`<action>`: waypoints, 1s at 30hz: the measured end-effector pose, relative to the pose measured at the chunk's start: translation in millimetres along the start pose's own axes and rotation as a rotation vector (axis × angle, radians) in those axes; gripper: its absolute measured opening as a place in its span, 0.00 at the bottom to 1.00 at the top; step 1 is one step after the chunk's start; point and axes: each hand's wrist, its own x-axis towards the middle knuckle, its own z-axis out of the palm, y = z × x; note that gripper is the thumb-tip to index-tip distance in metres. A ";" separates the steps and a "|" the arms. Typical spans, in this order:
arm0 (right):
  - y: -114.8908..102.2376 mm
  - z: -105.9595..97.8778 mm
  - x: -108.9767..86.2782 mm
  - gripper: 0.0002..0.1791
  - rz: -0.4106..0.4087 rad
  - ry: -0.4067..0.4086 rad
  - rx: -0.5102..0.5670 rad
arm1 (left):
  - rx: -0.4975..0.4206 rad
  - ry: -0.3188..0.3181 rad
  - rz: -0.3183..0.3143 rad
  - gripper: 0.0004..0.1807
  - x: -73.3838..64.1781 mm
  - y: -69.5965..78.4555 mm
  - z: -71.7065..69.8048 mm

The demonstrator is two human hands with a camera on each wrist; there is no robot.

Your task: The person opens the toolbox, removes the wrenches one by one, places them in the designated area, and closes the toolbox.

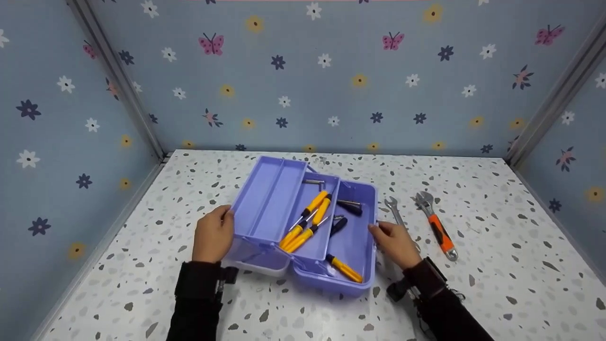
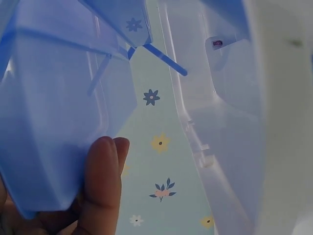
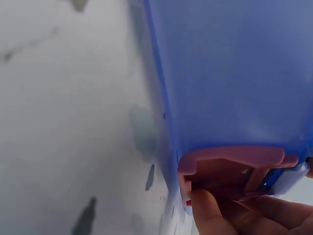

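A lavender toolbox [image 1: 326,283] stands open with its trays fanned out to the left. My left hand [image 1: 213,234] grips the left edge of the raised upper tray [image 1: 255,208]; in the left wrist view the thumb [image 2: 102,181] lies against that tray's wall. On the opposite side my right hand [image 1: 395,244] pinches at the box's right side, with fingers on a dark pink latch [image 3: 230,164]. Several yellow-and-black screwdrivers [image 1: 303,239] and an L-shaped metal key [image 1: 315,182] lie in the middle tray. The bottom compartment holds black-handled tools [image 1: 351,207] and another yellow screwdriver [image 1: 346,270].
Right of the toolbox lie a silver wrench [image 1: 394,208], partly behind my right hand, and an adjustable wrench [image 1: 440,232] with an orange-and-black handle. The box's pale lid [image 1: 265,270] hangs under the upper tray. Patterned walls [image 1: 303,132] enclose the speckled table [image 1: 156,246].
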 end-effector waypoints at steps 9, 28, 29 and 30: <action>14.2 0.6 8.2 0.17 -0.038 0.025 -0.020 | -0.043 -0.078 -0.098 0.23 5.1 -30.6 -20.7; 18.1 0.8 8.6 0.16 -0.080 0.017 -0.008 | 0.015 -0.373 -0.085 0.22 -3.4 -58.5 7.4; 17.9 0.5 8.5 0.16 -0.084 0.016 -0.009 | 0.013 -0.378 -0.089 0.22 -2.7 -58.3 7.1; 17.9 0.1 8.3 0.16 -0.083 0.015 -0.008 | 0.010 -0.380 -0.093 0.22 -2.1 -57.7 6.8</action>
